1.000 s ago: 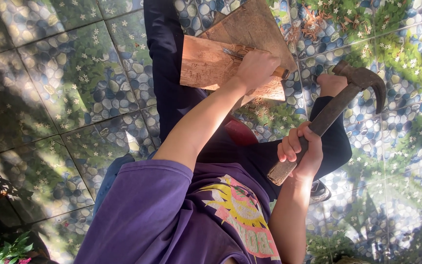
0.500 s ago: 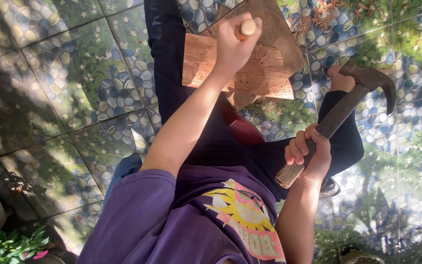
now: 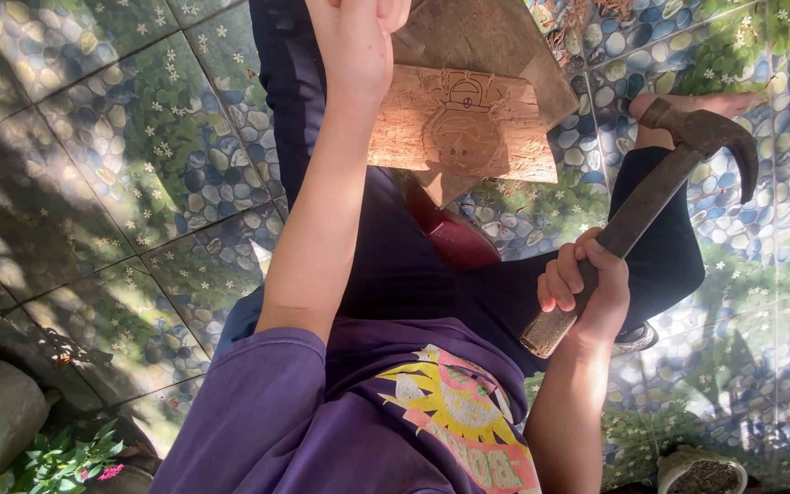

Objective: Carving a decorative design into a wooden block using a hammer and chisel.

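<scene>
A pebble-patterned tiled floor (image 3: 121,155) lies under the carved wooden boards (image 3: 468,128), stacked beside the legs. The right hand (image 3: 587,288) is wrapped around the claw hammer (image 3: 651,197), head raised. The left hand (image 3: 358,41) lifts out of view; its grip can't be told.

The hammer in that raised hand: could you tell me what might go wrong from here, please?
The claw hammer in the right hand is gripped near the handle's end, so it could twist or slip. The carved wooden board rests over the legs, with a bare foot close by; a missed blow might land on either.
</scene>
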